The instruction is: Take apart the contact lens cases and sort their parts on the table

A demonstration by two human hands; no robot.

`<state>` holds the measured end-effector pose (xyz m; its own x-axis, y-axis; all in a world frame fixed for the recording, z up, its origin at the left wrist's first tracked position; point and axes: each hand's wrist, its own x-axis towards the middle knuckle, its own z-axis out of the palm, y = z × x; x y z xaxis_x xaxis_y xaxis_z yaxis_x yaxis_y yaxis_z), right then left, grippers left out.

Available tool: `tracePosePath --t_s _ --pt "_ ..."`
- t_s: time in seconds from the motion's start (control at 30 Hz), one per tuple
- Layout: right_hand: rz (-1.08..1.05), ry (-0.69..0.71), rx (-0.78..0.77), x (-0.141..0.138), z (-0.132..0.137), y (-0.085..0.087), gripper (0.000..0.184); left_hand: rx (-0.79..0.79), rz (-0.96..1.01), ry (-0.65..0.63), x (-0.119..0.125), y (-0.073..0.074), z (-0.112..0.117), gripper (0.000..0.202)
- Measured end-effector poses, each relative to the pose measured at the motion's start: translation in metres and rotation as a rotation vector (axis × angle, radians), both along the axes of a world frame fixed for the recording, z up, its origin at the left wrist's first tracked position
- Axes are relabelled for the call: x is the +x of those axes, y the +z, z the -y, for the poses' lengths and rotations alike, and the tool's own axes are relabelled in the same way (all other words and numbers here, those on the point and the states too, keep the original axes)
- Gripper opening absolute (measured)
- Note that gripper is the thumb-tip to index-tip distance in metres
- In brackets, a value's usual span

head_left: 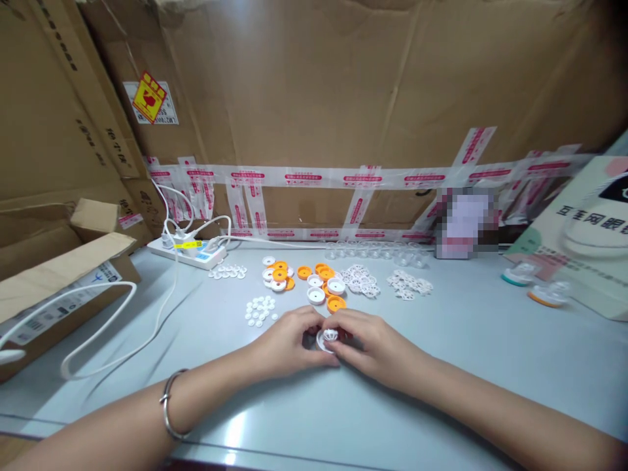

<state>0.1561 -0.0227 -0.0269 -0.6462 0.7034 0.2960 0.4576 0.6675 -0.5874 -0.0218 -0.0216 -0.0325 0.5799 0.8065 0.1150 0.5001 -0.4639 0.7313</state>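
My left hand (pixel 287 343) and my right hand (pixel 373 343) meet at the middle of the grey table (pixel 466 366). Together their fingertips pinch a small white round plastic part (pixel 328 338) with a toothed white piece sitting in its centre. Both hands are closed around it, fingers curled. Just beyond them lie several orange and white round caps (pixel 314 278), a cluster of tiny white discs (pixel 260 309), and piles of white gear-like pieces (pixel 362 280). A metal bangle (pixel 169 405) circles my left wrist.
A white power strip (pixel 189 252) with cables sits at the back left, its white cord looping over the table. An open cardboard box (pixel 59 281) stands at the left. Taped cardboard walls the back. Two finished round pieces (pixel 532 282) and a printed bag lie at right.
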Motion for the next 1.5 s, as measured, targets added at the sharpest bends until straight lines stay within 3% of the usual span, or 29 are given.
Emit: tracePosePath --t_s 0.13,0.23,0.57,0.7,0.87,1.03,1.17,1.33,1.5 --pt "-0.133 -0.071 0.054 0.002 0.006 0.007 0.017 -0.002 0.018 0.015 0.001 -0.003 0.001 0.032" --pt "-0.187 -0.107 0.002 0.003 0.009 0.015 0.019 0.005 0.022 0.022 0.001 -0.003 0.002 0.03" --pt "-0.558 -0.103 -0.482 0.004 0.01 0.026 0.027 0.028 0.062 0.01 0.0 -0.002 0.001 0.049" --pt "-0.737 -0.077 -0.591 0.004 0.009 0.026 0.024 0.114 0.234 0.099 0.001 0.01 0.006 0.032" --pt "-0.771 -0.078 -0.606 0.0 0.009 0.026 0.022 0.157 0.488 0.14 0.004 0.023 0.016 0.024" --pt "-0.807 -0.076 -0.639 -0.006 0.014 0.025 0.026 0.022 0.596 0.146 0.009 0.024 0.021 0.017" --pt "-0.754 -0.113 -0.598 -0.004 0.013 0.024 0.019 -0.058 0.711 0.15 0.01 0.024 0.021 0.017" --pt "-0.683 -0.192 -0.481 -0.003 0.01 0.024 0.012 0.081 0.616 0.201 0.007 0.03 0.02 0.016" --pt "-0.67 -0.251 -0.438 -0.002 0.01 0.026 0.015 0.371 0.424 0.218 0.002 0.031 0.016 0.015"
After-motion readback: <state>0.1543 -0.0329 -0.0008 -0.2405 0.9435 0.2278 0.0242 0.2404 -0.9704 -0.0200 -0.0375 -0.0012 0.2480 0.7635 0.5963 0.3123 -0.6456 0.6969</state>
